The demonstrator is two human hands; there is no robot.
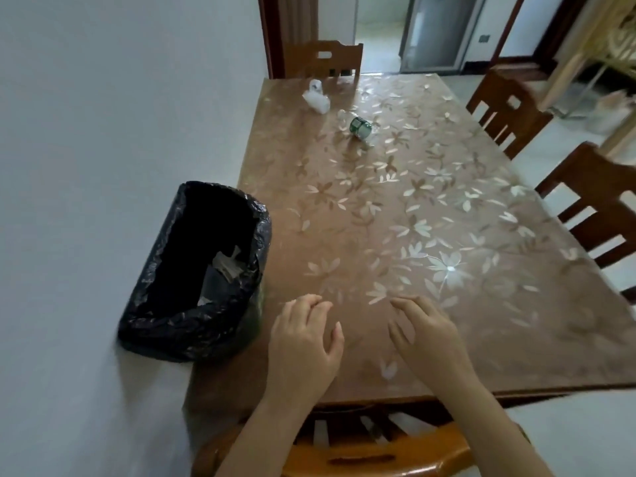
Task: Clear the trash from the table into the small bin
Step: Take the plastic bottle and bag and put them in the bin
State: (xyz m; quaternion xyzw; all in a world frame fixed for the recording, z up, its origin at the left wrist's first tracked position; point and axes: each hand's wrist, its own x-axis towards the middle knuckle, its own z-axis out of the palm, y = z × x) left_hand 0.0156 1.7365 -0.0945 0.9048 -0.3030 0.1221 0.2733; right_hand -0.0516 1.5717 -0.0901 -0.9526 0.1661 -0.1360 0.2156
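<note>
A small bin (196,273) lined with a black bag stands at the table's left edge, with scraps of paper inside. Far across the brown flowered table (395,215) lies a crushed clear plastic bottle with a green label (359,128). Behind it, to the left, sits a crumpled white plastic wrapper (316,97). My left hand (303,342) hovers over the table's near edge just right of the bin, fingers apart and holding nothing. My right hand (426,335) hangs beside it, also with loose fingers and nothing in it.
A white wall runs along the left side. One wooden chair (323,60) stands at the far end, two chairs (509,111) line the right side, and another chair (371,452) is right below my arms. A doorway opens beyond the table.
</note>
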